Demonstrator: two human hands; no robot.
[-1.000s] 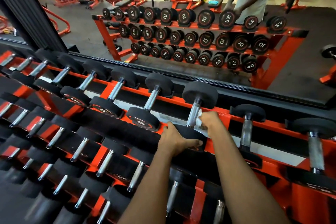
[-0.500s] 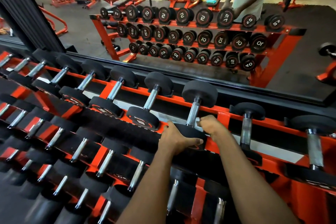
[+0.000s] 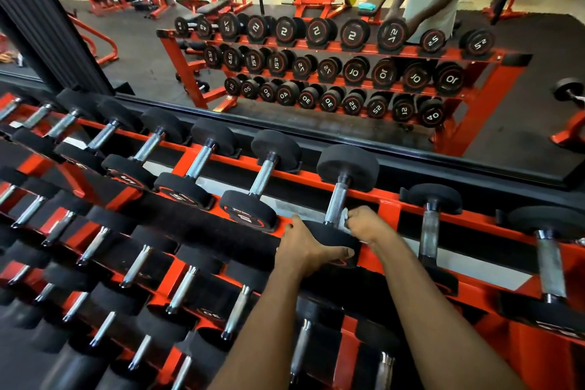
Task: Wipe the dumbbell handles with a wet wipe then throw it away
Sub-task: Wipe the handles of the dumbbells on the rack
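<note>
Both bare forearms rise from the bottom edge toward the middle of the frame, the left forearm leaning right and the right forearm leaning left. The left hand curls over the near end of the dumbbell, thumb stretched rightward. Just right of it, the right hand is bunched, pinching a wet wipe.

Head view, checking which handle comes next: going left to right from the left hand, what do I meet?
Left hand → dumbbell → right hand with wipe → second dumbbell → third dumbbell
</note>
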